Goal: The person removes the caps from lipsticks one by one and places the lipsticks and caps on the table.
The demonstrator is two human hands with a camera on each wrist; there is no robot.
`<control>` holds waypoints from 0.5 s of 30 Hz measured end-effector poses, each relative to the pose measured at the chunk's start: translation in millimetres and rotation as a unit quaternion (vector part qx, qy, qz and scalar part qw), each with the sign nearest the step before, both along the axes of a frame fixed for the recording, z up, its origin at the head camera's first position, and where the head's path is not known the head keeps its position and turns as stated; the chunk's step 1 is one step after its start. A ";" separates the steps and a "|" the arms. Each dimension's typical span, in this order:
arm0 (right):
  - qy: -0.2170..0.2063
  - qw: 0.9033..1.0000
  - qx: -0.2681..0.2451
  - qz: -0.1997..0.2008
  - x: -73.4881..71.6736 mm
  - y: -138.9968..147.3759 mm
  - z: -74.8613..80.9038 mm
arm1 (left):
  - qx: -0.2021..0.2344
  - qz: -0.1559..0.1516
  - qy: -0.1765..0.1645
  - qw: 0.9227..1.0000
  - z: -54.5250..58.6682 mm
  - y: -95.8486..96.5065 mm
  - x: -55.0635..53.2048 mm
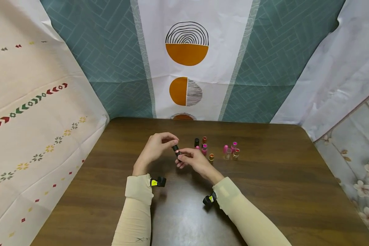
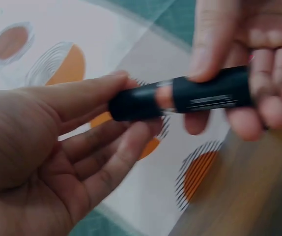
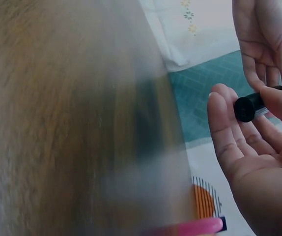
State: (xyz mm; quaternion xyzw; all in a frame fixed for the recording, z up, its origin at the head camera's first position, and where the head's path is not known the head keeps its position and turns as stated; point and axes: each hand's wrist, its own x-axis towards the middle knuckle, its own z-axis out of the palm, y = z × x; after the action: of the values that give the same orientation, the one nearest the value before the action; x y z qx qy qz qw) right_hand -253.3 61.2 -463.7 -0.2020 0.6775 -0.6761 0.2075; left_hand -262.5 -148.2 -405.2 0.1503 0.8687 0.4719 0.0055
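Note:
A black lipstick tube (image 2: 212, 93) with a shiny pinkish band (image 2: 164, 96) is held between both hands, above the table. My left hand (image 1: 155, 148) pinches one black end between thumb and fingers. On the other, longer end, my right hand (image 1: 198, 162) has its thumb on top and fingers beneath. Faint white print runs along that longer part in the left wrist view. The right wrist view shows the flat black tube end (image 3: 245, 109) at the right fingers. The band stays visible between the two hands.
Just right of the hands stand a black cap (image 1: 196, 142), a reddish tube (image 1: 204, 140), a pink tube (image 1: 204, 150) and a gold tube (image 1: 211, 158). Further right are a pink cap (image 1: 226, 148), a clear cap (image 1: 228, 154) and another gold tube (image 1: 236, 153). Patterned cloths hang behind the table (image 1: 264, 191).

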 end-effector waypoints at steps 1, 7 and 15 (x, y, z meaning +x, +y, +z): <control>0.000 1.000 -0.004 -0.006 -0.4 2.9 0.5 | 0.008 0.002 0.002 1.000 -1.1 4.3 -1.8; -0.001 0.999 -0.034 -0.020 -2.8 20.9 0.9 | 0.042 0.001 0.013 0.999 -5.3 29.3 -9.7; -0.004 0.997 -0.066 -0.049 -2.0 33.9 1.9 | 0.028 -0.020 0.022 0.999 -1.6 52.2 -11.9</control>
State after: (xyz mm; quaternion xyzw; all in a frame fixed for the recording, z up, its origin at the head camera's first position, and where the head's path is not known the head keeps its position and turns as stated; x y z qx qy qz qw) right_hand -255.3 95.1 -461.8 -0.1787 0.6395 -0.7297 0.1630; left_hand -274.4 -96.0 -406.8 0.1784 0.8516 0.4928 -0.0084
